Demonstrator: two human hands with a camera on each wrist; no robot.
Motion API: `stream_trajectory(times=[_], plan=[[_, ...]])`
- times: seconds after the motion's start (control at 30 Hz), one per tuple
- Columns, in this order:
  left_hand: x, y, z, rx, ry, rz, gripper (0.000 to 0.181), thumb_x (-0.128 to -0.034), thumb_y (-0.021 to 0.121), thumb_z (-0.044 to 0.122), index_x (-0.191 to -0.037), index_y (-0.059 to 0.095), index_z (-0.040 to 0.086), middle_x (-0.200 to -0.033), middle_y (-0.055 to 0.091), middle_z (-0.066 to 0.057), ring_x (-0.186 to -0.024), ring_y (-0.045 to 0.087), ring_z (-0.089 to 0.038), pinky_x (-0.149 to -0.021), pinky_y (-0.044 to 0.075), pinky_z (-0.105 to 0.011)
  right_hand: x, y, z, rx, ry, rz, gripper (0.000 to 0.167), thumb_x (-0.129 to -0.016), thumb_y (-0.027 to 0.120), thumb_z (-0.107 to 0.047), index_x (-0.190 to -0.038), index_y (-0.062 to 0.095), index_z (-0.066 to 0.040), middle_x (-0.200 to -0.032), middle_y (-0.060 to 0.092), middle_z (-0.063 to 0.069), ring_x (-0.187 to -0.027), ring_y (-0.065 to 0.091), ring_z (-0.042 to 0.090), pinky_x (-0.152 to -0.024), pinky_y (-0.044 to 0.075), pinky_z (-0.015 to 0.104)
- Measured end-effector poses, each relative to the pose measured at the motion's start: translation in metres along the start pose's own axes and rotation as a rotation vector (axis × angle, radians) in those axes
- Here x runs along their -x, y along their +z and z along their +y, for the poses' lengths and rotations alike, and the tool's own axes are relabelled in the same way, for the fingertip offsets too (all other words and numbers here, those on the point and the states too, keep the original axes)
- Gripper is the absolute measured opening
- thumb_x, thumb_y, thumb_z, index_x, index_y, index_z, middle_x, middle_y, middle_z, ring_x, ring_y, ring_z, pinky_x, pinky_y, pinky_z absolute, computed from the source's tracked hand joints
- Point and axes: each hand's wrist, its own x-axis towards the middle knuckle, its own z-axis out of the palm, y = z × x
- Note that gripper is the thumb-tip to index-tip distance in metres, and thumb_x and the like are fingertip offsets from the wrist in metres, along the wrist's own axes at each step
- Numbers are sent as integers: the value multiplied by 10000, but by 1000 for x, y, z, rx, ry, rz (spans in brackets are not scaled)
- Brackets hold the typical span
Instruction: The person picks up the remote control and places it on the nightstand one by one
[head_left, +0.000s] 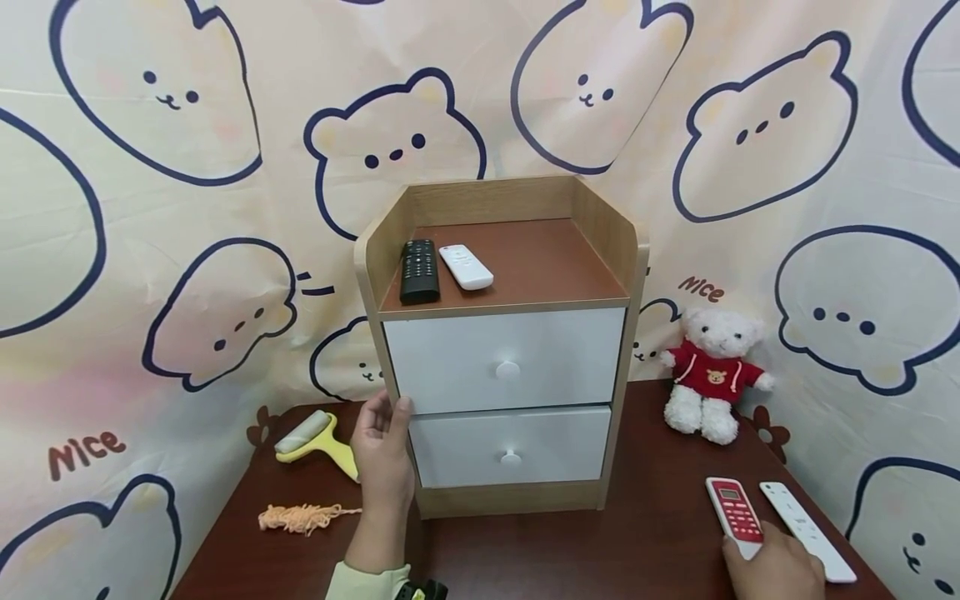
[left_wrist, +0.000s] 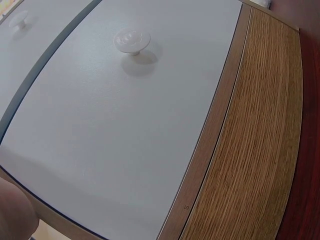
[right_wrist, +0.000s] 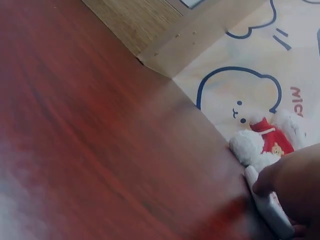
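A small cabinet with two pale drawers and wood-grain sides stands in the middle of the head view. At its left front edge my left hand touches the side, the thumb lying near the drawer gap. In the left wrist view part of the left thumb shows beside the lower drawer. My right hand grips the lower end of a red and white remote control on the table. Its thumb presses that remote's side in the right wrist view. A long white remote lies just to the right.
On the cabinet top lie a black remote and a white remote. A yellow lint roller and a bundle of orange yarn lie left on the table. A white teddy bear in red sits behind the right hand.
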Motion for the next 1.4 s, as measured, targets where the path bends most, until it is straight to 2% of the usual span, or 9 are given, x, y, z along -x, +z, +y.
stream_trajectory(times=[0.3, 0.53, 0.73, 0.87, 0.97, 1.03, 1.1, 1.23, 1.4], plan=[[0, -2, -1, -5, 11, -1, 263, -1044, 738, 93, -1296, 677, 48, -1162, 669, 8, -1170, 607, -157, -981, 537, -203, -5, 0, 3, -15, 36, -72, 783, -881, 821, -367, -1263, 544, 257, -1117, 639, 422, -1058, 617, 491, -1000, 425, 643], [0, -3, 0, -14, 1, 5, 274, -1044, 743, 102, -1304, 670, 56, -1180, 658, 2, -1183, 603, -164, -991, 538, -195, -5, -1, 1, -57, 88, -79, 805, -868, 829, -398, -1285, 555, 234, -1103, 639, 411, -1045, 607, 505, -993, 440, 640], [1, -3, -1, -20, -3, 6, 287, -1042, 749, 111, -1313, 669, 56, -1184, 665, 5, -1187, 610, -161, -994, 538, -196, 2, -5, -6, -126, 155, -77, 854, -861, 825, -469, -1351, 548, 173, -1168, 617, 407, -1103, 572, 540, -978, 459, 652], [2, -3, -2, -37, 4, 7, 297, -1045, 744, 112, -1324, 661, 51, -1194, 673, 8, -1194, 616, -164, -994, 541, -196, 11, -11, -17, -180, 148, -26, 870, -848, 847, -480, -1395, 544, 125, -1194, 592, 379, -1145, 533, 545, -990, 451, 661], [1, -2, -3, -46, 24, 2, 305, -1049, 738, 112, -1333, 654, 40, -1200, 671, 2, -1190, 615, -168, -993, 540, -197, 19, -16, -28, -246, 109, 58, 860, -841, 878, -467, -1409, 569, 99, -1193, 594, 360, -1137, 531, 530, -952, 448, 645], [1, -2, -3, -44, 36, -1, 304, -1050, 736, 110, -1333, 654, 37, -1198, 669, -4, -1181, 612, -170, -991, 539, -199, 26, -21, -36, -322, 100, 109, 836, -837, 903, -451, -1416, 606, 74, -1203, 612, 337, -1096, 552, 486, -857, 492, 542], [1, -1, -2, -38, 41, -5, 297, -1050, 734, 105, -1328, 653, 39, -1191, 665, -8, -1175, 609, -169, -991, 539, -199, 33, -29, -44, -418, 110, 139, 817, -845, 916, -457, -1435, 637, 37, -1233, 643, 301, -1035, 581, 407, -752, 515, 377], [1, 0, -2, -35, 42, -7, 284, -1052, 732, 102, -1317, 657, 35, -1175, 664, -8, -1161, 610, -157, -985, 536, -191, 48, -51, -61, -602, 116, 143, 788, -870, 917, -495, -1470, 664, -51, -1320, 690, 225, -933, 576, 209, -580, 442, 133], [2, 0, -2, -37, 42, -7, 288, -1054, 730, 106, -1319, 658, 20, -1182, 673, -9, -1172, 614, -157, -985, 535, -193, 68, -85, -93, -817, 8, 175, 628, -900, 928, -319, -1443, 694, -107, -1248, 686, 26, -921, 568, 88, -696, 491, 41]])
